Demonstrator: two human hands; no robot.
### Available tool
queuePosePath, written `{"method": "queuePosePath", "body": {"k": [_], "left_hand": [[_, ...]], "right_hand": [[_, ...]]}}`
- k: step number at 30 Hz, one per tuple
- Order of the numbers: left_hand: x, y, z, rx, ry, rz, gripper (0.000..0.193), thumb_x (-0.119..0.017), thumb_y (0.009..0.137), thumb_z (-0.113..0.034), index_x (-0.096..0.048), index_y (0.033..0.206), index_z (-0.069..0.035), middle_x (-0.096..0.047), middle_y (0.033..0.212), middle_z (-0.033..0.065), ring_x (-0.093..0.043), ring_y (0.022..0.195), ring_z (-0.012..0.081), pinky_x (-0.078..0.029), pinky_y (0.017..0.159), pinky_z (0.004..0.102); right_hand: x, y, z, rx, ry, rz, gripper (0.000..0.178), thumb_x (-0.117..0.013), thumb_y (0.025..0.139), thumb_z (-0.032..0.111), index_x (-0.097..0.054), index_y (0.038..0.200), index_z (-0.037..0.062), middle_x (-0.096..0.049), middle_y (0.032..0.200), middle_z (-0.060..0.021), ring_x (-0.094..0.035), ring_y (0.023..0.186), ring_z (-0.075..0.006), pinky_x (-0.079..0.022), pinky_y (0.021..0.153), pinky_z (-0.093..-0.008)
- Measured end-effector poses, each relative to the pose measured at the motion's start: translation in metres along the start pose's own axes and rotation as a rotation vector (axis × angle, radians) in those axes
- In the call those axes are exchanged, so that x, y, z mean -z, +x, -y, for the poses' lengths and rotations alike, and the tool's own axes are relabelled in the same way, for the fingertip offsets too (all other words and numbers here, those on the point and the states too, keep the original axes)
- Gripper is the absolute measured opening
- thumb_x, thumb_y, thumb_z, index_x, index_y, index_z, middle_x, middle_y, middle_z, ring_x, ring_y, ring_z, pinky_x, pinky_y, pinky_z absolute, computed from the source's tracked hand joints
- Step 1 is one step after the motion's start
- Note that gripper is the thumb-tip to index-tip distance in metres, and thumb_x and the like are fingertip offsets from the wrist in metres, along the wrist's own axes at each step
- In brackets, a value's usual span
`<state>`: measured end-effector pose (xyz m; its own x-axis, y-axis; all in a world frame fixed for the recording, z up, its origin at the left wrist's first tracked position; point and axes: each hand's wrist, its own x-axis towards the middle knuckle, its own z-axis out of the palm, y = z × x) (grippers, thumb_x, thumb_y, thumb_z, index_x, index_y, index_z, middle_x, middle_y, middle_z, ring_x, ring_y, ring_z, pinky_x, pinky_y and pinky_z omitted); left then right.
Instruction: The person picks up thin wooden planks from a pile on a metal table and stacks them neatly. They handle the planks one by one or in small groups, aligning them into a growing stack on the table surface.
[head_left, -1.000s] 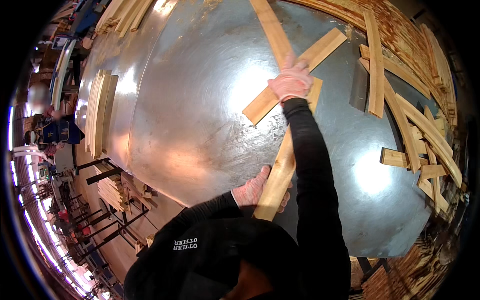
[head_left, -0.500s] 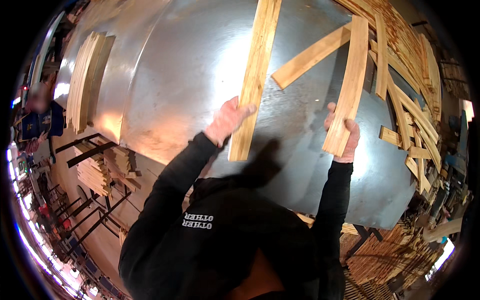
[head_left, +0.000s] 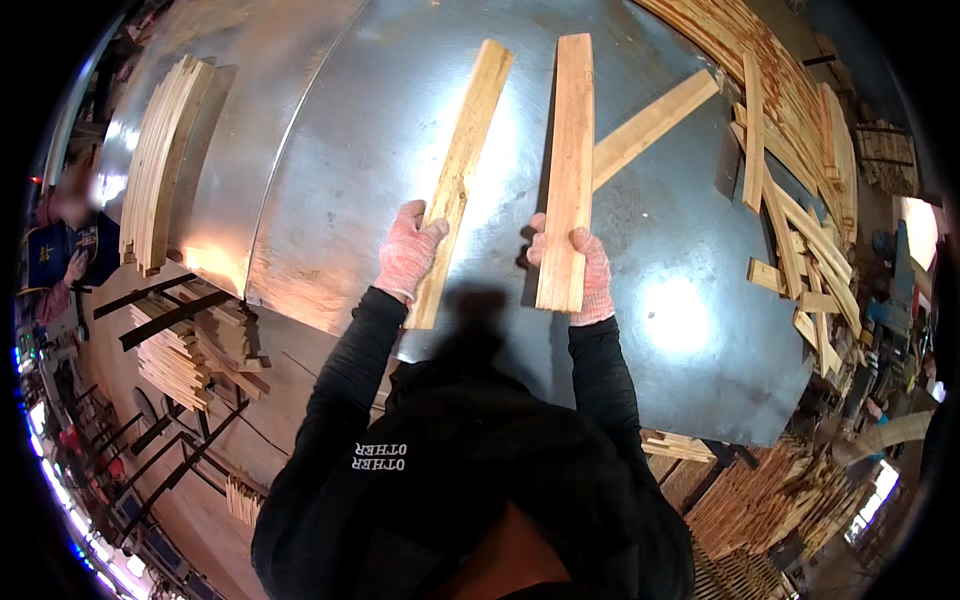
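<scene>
Both my hands wear pinkish knit gloves over a metal-topped table [head_left: 340, 190]. My left hand [head_left: 410, 250] grips the near part of a wooden board [head_left: 465, 150], fingers at its left side and thumb over its face. My right hand [head_left: 575, 265] is closed round the near end of a second wooden board [head_left: 572, 150], thumb on top; this one looks raised off the metal. The two boards point away from me, side by side with a gap between them. Partly behind the right board, a third board [head_left: 655, 125] lies slanted on the table.
At the table's left side stands a neat stack of boards [head_left: 160, 165]. Loose wooden pieces [head_left: 800, 250] lie in a jumble at the right edge, beside a long pile of planks [head_left: 720, 35]. More wood [head_left: 170, 355] rests on a rack at lower left. Another person [head_left: 75, 240] is at far left.
My right hand has carried its board leftward, close to the left board and over part of the slanted one. My left hand has shifted slightly left, and its board has come nearer to me.
</scene>
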<state>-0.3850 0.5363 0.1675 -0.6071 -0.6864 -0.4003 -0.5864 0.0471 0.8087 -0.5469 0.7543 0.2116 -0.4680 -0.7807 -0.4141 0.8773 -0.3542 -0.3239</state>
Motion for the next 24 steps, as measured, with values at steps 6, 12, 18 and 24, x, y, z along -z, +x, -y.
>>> {"method": "queuePosePath", "body": {"k": [6,12,18,24], "left_hand": [[-0.014,-0.039,-0.045,0.008,-0.443,0.417,0.054,-0.064,0.096,-0.028,-0.049,0.138,0.001,-0.058,0.130,0.0185,-0.060,0.114,0.0287,-0.051,0.090,0.0370],[-0.005,-0.034,-0.050,0.302,-0.773,0.824,0.040,-0.057,0.097,-0.023,-0.058,0.128,0.003,-0.072,0.106,0.0127,-0.071,0.085,0.0203,-0.056,0.062,0.0280],[-0.011,-0.030,-0.036,0.242,-0.296,0.498,0.020,-0.060,0.093,-0.021,-0.064,0.102,-0.003,-0.063,0.073,0.0059,-0.059,0.060,0.0140,-0.047,0.054,0.0280],[-0.023,-0.060,-0.042,0.227,-0.276,0.269,0.020,-0.064,0.091,-0.022,-0.065,0.100,-0.004,-0.061,0.071,0.0027,-0.057,0.063,0.0134,-0.047,0.059,0.0303]], "right_hand": [[-0.022,0.022,-0.035,0.494,-1.393,-0.255,0.057,-0.060,0.101,0.030,-0.044,0.149,0.0039,-0.058,0.136,-0.0199,-0.059,0.122,-0.0291,-0.047,0.102,-0.0385],[-0.012,0.084,0.028,0.551,-1.771,-0.738,0.084,-0.066,0.089,0.049,-0.037,0.150,-0.0007,-0.042,0.150,-0.0272,-0.037,0.142,-0.0393,-0.029,0.119,-0.0440],[0.023,0.143,0.069,0.322,-1.821,-1.205,0.111,-0.077,0.071,0.050,-0.023,0.155,0.0015,-0.029,0.155,-0.0304,-0.029,0.144,-0.0459,-0.030,0.117,-0.0439],[0.032,0.067,0.074,0.321,0.176,0.155,0.064,-0.062,0.077,0.004,-0.042,0.137,-0.0020,-0.054,0.118,-0.0206,-0.057,0.108,-0.0337,-0.048,0.102,-0.0502]]}}
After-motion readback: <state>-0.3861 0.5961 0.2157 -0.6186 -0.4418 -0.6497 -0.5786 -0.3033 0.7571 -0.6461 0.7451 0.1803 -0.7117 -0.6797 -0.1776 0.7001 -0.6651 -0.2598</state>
